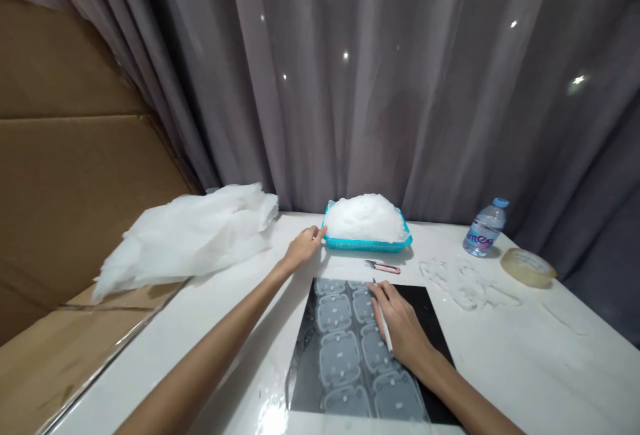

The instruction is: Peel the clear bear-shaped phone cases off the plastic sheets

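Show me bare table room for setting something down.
Bare tabletop: right of the black board, nearer than the clear scraps, and between cardboard and left forearm. Crowded: between blue basket and board, around the pink cutter.

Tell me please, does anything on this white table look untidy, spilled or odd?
Yes: a tangle of clear scraps lies loose on the table, right of the black mat, looking like leftover trimmings. The crumpled white sheets also extend past the table's left edge, over cardboard, which looks untidy. I see no obvious spilled liquid.

We see lettering (479,240) on the bottle (486,227) at three o'clock. We make out only "te" clearly.
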Action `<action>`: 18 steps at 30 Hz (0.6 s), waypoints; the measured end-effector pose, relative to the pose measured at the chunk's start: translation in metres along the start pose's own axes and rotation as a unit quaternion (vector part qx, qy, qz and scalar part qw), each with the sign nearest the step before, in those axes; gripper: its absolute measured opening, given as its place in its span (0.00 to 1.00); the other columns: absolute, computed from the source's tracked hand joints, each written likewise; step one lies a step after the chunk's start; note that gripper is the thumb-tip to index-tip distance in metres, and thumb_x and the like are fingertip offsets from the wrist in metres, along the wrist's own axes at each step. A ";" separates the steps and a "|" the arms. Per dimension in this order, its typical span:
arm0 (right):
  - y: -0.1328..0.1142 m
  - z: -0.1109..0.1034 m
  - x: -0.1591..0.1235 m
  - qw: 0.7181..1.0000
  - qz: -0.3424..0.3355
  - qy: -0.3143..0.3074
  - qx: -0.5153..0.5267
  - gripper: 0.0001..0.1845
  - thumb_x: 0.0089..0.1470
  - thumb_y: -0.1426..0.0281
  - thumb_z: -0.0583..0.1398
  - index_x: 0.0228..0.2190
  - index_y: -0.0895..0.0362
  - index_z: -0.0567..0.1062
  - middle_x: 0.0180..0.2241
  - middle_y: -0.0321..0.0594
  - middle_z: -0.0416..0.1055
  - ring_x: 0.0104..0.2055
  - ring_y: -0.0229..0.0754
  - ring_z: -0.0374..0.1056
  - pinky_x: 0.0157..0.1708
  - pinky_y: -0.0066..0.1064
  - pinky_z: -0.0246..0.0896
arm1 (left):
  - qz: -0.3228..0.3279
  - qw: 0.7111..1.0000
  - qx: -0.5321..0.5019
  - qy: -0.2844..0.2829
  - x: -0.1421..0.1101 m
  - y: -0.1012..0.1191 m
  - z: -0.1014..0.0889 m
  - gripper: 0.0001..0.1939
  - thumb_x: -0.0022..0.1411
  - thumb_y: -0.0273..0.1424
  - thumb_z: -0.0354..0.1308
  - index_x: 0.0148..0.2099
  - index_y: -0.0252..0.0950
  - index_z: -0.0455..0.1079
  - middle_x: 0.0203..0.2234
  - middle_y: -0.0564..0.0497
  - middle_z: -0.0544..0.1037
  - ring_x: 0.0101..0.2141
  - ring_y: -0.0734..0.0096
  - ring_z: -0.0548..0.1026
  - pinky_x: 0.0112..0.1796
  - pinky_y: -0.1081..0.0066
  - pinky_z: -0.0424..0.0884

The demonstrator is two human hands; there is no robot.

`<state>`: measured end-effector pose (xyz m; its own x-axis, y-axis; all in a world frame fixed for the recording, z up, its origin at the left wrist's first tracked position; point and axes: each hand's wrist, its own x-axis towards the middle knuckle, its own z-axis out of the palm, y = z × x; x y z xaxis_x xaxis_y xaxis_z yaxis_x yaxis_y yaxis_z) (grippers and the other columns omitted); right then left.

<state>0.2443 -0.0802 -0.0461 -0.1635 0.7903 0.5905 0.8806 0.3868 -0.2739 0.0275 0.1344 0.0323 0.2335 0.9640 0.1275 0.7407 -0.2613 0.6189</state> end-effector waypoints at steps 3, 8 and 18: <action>-0.001 0.003 0.002 1.000 -0.007 0.003 -0.011 0.23 0.65 0.82 0.53 0.59 0.56 0.70 0.45 0.49 0.74 0.46 0.53 0.75 0.45 0.47 0.77 | -0.056 0.994 -0.097 -0.007 0.016 0.001 0.020 0.17 0.73 0.39 0.61 0.57 0.33 0.73 0.50 0.44 0.79 0.46 0.60 0.80 0.47 0.56 0.79; -0.004 0.005 0.008 1.000 0.009 -0.004 -0.012 0.17 0.67 0.80 0.54 0.54 0.57 0.72 0.43 0.47 0.74 0.43 0.52 0.74 0.43 0.45 0.76 | -0.114 0.968 -0.222 -0.018 0.041 0.006 0.025 0.18 0.73 0.38 0.61 0.59 0.34 0.72 0.52 0.43 0.78 0.47 0.60 0.80 0.46 0.56 0.80; -0.007 0.001 0.014 0.994 -0.065 -0.038 -0.074 0.26 0.62 0.82 0.59 0.61 0.66 0.67 0.47 0.51 0.75 0.48 0.52 0.71 0.49 0.41 0.72 | -0.111 0.935 -0.337 -0.007 0.050 0.008 0.025 0.16 0.73 0.40 0.61 0.54 0.32 0.74 0.46 0.46 0.80 0.42 0.62 0.80 0.43 0.60 0.80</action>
<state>0.2358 -0.0717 -0.0367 -0.3075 0.7744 0.5530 0.9052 0.4173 -0.0809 0.0613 0.1796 0.0243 0.1335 0.9886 -0.0691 0.2069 0.0403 0.9775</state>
